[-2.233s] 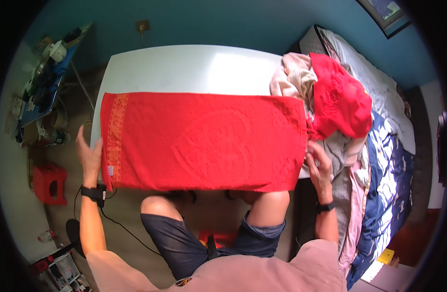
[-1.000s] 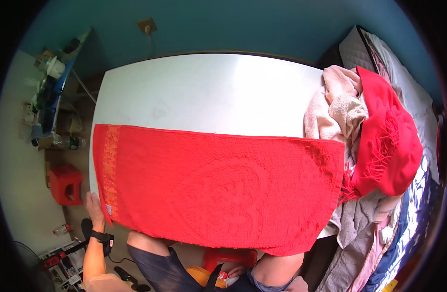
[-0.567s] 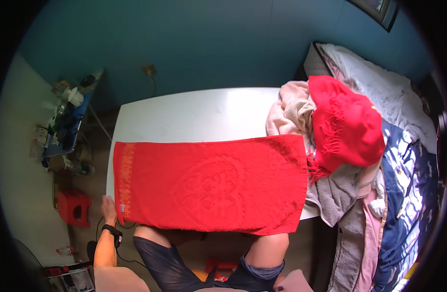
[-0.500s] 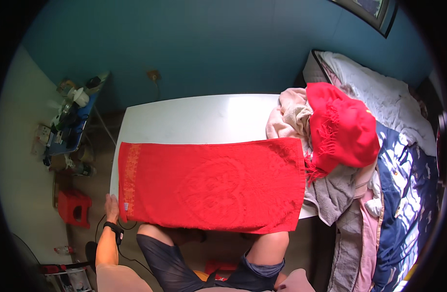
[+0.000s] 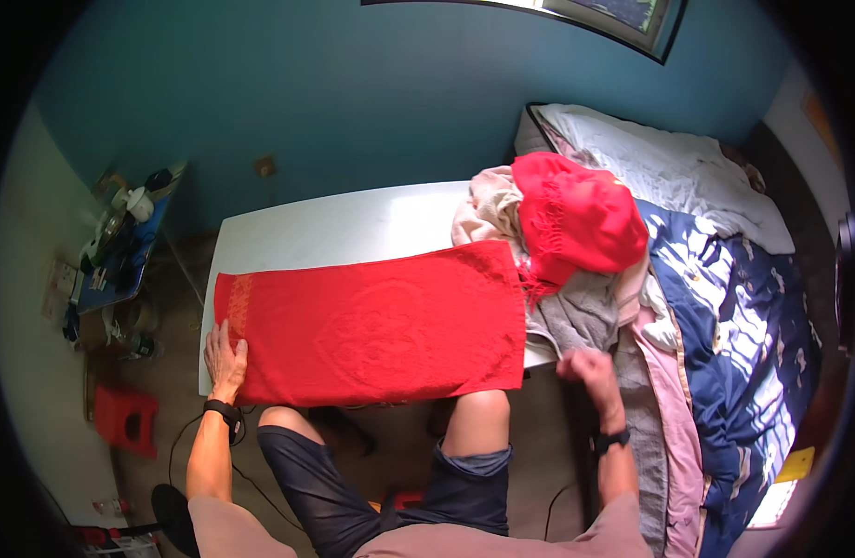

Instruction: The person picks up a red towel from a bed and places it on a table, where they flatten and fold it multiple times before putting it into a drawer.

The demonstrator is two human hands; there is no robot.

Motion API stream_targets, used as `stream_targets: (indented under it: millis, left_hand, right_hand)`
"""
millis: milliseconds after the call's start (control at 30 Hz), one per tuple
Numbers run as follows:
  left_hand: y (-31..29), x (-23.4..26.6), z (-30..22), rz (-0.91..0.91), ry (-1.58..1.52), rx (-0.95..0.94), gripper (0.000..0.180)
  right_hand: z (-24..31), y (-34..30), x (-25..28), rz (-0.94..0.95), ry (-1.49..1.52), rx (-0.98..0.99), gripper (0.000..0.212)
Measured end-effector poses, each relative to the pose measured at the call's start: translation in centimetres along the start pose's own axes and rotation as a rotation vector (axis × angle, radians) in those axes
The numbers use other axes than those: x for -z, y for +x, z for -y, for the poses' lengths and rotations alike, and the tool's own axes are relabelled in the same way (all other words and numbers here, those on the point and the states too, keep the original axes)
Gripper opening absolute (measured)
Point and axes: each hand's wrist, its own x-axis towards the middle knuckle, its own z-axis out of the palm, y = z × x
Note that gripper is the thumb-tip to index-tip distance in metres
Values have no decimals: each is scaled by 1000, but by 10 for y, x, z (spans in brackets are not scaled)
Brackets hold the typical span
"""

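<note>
A red towel (image 5: 381, 325) lies spread flat across the white table, its near edge hanging over the front by my knees. It has a raised pattern in the middle and a pale gold band at its left end. My left hand (image 5: 225, 363) rests on the towel's near left corner, fingers stretched out and apart. To the right of the towel, beyond the table's edge, my right hand (image 5: 590, 368) is raised with its fingers curled in. Nothing shows in that hand, and it does not touch the towel.
On the table's right end sits a heap: a fringed red scarf (image 5: 585, 219), a beige blanket (image 5: 490, 200) and a grey blanket (image 5: 581, 312). A bed with a navy patterned quilt (image 5: 725, 316) stands beyond. At left are a cluttered small blue table (image 5: 153, 228) and a red stool (image 5: 127, 418).
My right hand has come into view at the right of the towel. The left hand has moved from beside the table edge onto the towel's corner. The view has shifted to the right.
</note>
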Motion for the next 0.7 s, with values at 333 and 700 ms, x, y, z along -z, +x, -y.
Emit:
stream_targets:
  millis: [333, 700]
  left_hand:
    - [22, -45, -9, 179, 242, 4, 71]
    - [14, -33, 2, 98, 278, -84, 69]
  right_hand:
    - [1, 206, -29, -27, -756, 277, 41]
    - [23, 288, -21, -33, -870, -136, 38]
